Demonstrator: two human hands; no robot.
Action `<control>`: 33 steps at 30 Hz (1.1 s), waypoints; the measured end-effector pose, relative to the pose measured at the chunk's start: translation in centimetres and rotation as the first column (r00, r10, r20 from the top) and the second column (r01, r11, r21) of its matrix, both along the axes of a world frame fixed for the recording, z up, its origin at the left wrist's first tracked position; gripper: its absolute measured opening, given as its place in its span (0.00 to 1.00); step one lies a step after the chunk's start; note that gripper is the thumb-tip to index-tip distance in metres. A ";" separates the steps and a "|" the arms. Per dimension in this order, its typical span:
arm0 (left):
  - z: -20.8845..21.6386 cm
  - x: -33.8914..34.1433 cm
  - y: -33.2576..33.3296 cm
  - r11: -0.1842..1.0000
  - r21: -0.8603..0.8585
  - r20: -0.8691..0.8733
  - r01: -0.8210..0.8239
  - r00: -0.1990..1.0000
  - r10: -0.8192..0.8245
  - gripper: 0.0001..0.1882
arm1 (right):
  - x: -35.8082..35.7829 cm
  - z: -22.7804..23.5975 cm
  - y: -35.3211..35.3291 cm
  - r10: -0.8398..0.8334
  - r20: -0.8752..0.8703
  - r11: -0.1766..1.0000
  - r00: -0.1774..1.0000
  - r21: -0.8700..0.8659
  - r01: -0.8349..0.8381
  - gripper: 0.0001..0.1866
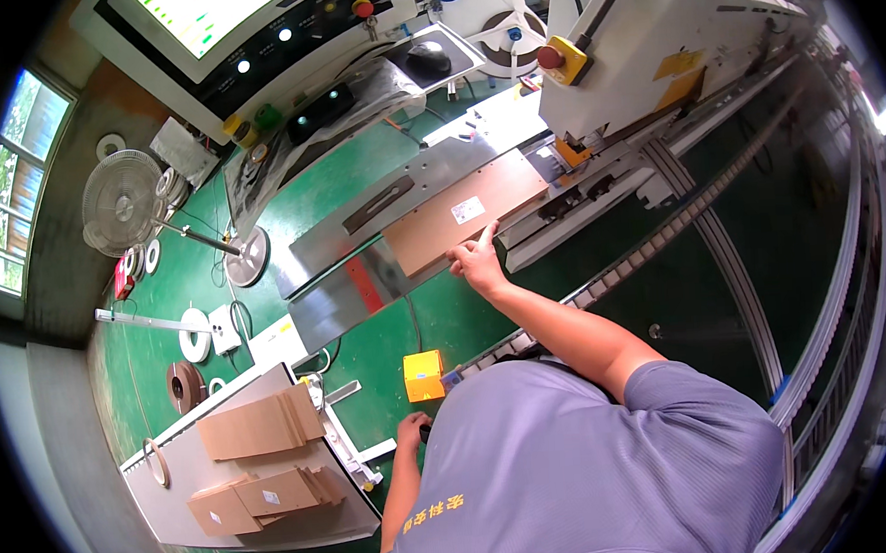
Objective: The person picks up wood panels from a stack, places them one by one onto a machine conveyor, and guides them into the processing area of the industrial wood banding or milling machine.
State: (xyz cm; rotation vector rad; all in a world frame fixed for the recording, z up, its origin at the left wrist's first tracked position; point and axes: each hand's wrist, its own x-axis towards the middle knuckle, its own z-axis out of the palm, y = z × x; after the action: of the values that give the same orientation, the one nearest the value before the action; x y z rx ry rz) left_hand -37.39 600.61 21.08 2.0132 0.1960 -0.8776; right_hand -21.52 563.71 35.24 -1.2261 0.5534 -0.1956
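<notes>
A long light-brown board (430, 227) with a white label (468, 210) lies on the metal table of a machine. Along its near edge rests my right hand (477, 262), thumb and fingers apart, the fingertips at the edge and nothing grasped. My left hand (411, 433) is low beside my body with its fingers curled. Something small and dark shows at those fingers, partly hidden by my shirt, and I cannot make out what it is. A yellow box (424, 376) stands just beyond that hand.
The machine head (632, 66) with a red stop button (551, 58) stands at the board's right end. A control cabinet (212, 73) is at the back. Stacked brown boards (261, 426) lie on a grey table (164, 501) at left; a fan (123, 200) stands behind. A cable chain (661, 233) runs at right.
</notes>
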 end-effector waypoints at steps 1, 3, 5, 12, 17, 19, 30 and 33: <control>-0.5 -0.9 0.9 0.999 0.009 0.031 0.041 0.999 -0.041 0.14 | -0.1 0.2 0.4 -0.011 -0.023 1.000 1.000 -0.011 0.011 0.56; -1.2 -1.9 1.6 0.996 0.013 0.050 0.093 0.994 -0.093 0.14 | -0.4 0.2 1.3 0.011 -0.008 1.000 1.000 -0.004 -0.011 0.56; -1.3 -2.4 1.8 0.996 0.002 0.013 0.093 0.996 -0.093 0.14 | -0.6 0.7 2.1 0.060 -0.019 0.998 0.998 -0.005 -0.060 0.56; -1.3 -1.1 1.8 0.962 -0.156 -0.364 -0.225 0.918 0.156 0.13 | -0.8 1.2 1.2 0.102 0.003 0.990 0.995 -0.096 -0.101 0.53; -0.4 -0.8 1.3 0.908 -0.166 -0.462 -0.384 0.844 0.273 0.13 | -0.4 0.5 0.9 0.055 0.034 0.995 0.998 -0.082 -0.052 0.52; 0.6 -1.1 0.3 0.952 -0.103 -0.278 -0.287 0.928 0.249 0.12 | -0.4 0.8 0.8 0.058 0.028 0.993 0.998 -0.100 -0.055 0.51; 14.5 11.0 -12.2 0.946 -0.286 0.598 -0.155 0.742 0.302 0.10 | -0.9 0.4 0.6 0.108 0.038 0.987 0.993 -0.127 -0.102 0.50; 16.3 14.5 -16.7 0.911 -0.400 0.501 -0.102 0.808 0.311 0.13 | -0.8 0.3 0.6 0.108 0.023 0.985 0.994 -0.138 -0.104 0.50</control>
State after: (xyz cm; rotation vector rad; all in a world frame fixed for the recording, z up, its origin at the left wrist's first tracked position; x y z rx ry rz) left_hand -22.92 583.86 37.40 1.7706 -0.0698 -0.1376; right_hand -22.27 564.29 35.53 -1.3796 0.4530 -0.1638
